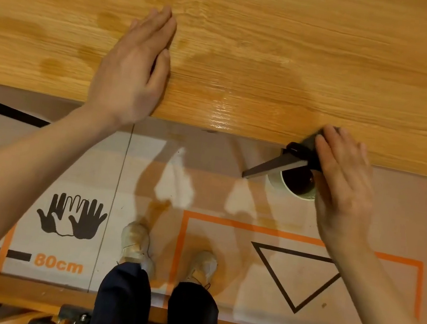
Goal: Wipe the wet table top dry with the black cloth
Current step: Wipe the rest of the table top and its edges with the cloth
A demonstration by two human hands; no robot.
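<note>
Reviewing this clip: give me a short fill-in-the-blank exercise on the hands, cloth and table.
1. The black cloth is held by the ____ hand.
2. The left hand lies ____ on the table top.
3. The cloth hangs over the table's ____ edge.
4. Below the cloth a ____ stands on the floor.

Answers: right; flat; near; cup

Most of the black cloth (308, 147) is hidden under the right hand (344, 177); only a bunched corner and a stiff flap show. The cup (293, 182) below the surface (251, 43) edge is partly covered by both. The surface runs past the top and side edges, and both forearms are cut off.
</note>
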